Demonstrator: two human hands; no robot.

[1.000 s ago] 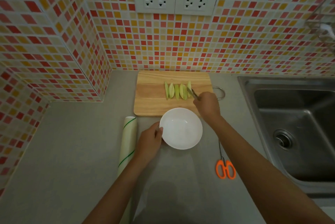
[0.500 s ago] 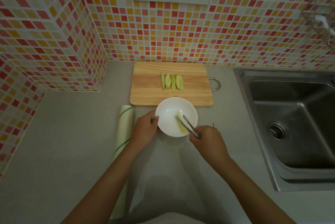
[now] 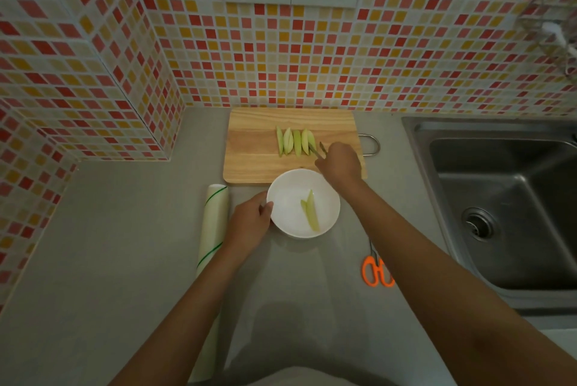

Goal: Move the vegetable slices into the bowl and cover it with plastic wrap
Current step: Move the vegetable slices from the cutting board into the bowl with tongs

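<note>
Our left hand (image 3: 249,221) wraps its grip around the rim of the white bowl (image 3: 303,203) on the tabletop (image 3: 125,229), where one slice (image 3: 310,211) lies. Our right hand (image 3: 338,162) grips tongs (image 3: 320,150) at the four slices (image 3: 295,141) on the cutting board (image 3: 249,164).

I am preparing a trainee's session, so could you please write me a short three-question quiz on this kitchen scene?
1. True or false: the bowl already holds a vegetable slice.
2. Which hand steadies the bowl's rim?
3. The scissors lie: A) in the sink; B) on the counter right of the bowl; C) on the cutting board.

Key: 1 true. 2 the left hand; the right hand holds tongs at the slices on the board. 3 B.
</note>
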